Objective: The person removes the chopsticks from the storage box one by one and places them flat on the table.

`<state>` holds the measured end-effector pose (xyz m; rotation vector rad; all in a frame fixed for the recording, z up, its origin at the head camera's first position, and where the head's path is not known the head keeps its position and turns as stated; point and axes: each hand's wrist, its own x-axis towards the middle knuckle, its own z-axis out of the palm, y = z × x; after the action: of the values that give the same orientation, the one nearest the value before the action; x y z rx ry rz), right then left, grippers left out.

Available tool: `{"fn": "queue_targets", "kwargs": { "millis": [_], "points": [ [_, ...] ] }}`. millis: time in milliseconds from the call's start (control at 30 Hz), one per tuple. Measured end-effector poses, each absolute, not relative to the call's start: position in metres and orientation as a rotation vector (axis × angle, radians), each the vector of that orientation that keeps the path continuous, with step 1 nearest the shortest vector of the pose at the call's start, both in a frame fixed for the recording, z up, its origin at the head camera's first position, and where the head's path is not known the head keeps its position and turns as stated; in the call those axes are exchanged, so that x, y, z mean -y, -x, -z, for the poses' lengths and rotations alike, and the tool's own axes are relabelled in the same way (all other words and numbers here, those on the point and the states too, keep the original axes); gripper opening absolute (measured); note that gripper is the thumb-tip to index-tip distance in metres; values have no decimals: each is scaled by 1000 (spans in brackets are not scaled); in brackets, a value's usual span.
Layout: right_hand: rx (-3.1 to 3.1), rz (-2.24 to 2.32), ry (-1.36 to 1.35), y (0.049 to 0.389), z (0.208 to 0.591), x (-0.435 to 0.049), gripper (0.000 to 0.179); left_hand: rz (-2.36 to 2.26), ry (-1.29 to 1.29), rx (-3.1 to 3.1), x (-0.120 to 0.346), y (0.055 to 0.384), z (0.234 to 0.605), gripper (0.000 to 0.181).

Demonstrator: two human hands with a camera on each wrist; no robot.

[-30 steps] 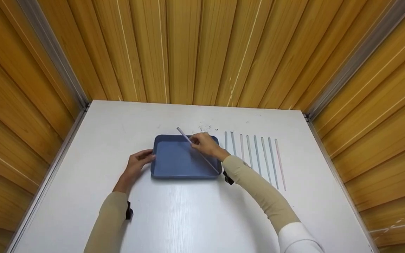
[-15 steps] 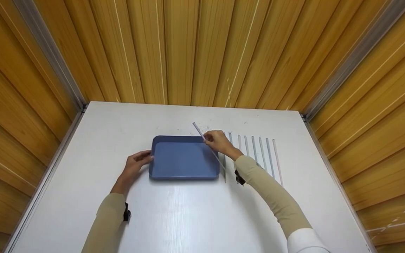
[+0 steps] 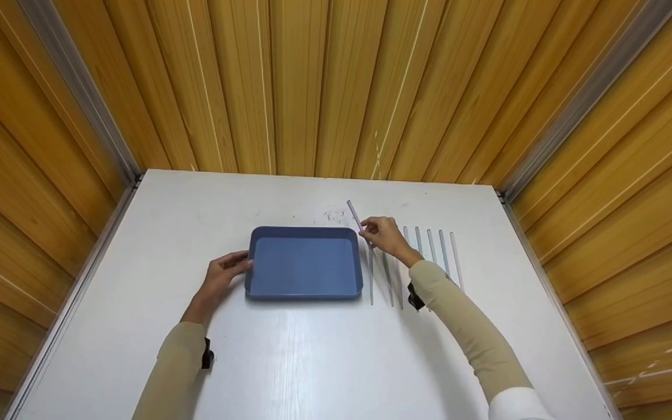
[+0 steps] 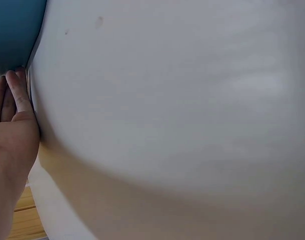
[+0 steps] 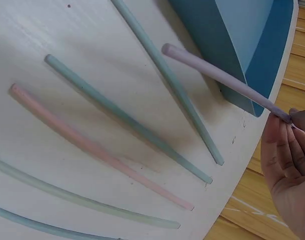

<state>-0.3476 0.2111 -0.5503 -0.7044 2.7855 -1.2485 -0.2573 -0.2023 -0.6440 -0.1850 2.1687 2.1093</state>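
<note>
In the head view a shallow blue tray (image 3: 304, 296) lies mid-table with nothing in it. My left hand (image 3: 225, 274) rests at its left side; in the left wrist view the fingers (image 4: 17, 92) are fairly straight, tips against the tray's wall (image 4: 17, 30). Just past the tray's right edge, my right hand (image 3: 385, 234) pinches a pale purple straw (image 5: 217, 75) between thumb and fingertips near its far end. The straw slants above the table, its near end over the row of straws. Beneath it lie a green straw (image 5: 172, 90), another green straw (image 5: 127, 120) and a pink straw (image 5: 92, 142).
More straws, pale green (image 5: 87, 200) and blue (image 3: 444, 251), lie roughly parallel to the right of the tray, partly covered by the right forearm. Wood-look panels (image 3: 295, 87) wall in the white table (image 3: 301, 356) at the back and sides.
My right hand has moved rightward with the purple straw, from over the tray to over the row of straws. The left hand has stayed at the tray's left side.
</note>
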Motion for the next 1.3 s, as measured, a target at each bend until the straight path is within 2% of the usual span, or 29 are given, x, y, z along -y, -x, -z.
{"fn": "queue_targets", "kwargs": {
  "millis": [367, 667, 1300],
  "points": [
    [-2753, 1393, 501, 345, 554, -251, 29, -2112, 201, -2171, 209, 253, 643, 54],
    [-2766, 1436, 398, 342, 555, -281, 28, -2107, 232, -2166, 214, 251, 643, 53],
    [-2868, 1339, 157, 326, 568, -373, 31, -2165, 205, -2145, 201, 258, 645, 49]
  ]
}}
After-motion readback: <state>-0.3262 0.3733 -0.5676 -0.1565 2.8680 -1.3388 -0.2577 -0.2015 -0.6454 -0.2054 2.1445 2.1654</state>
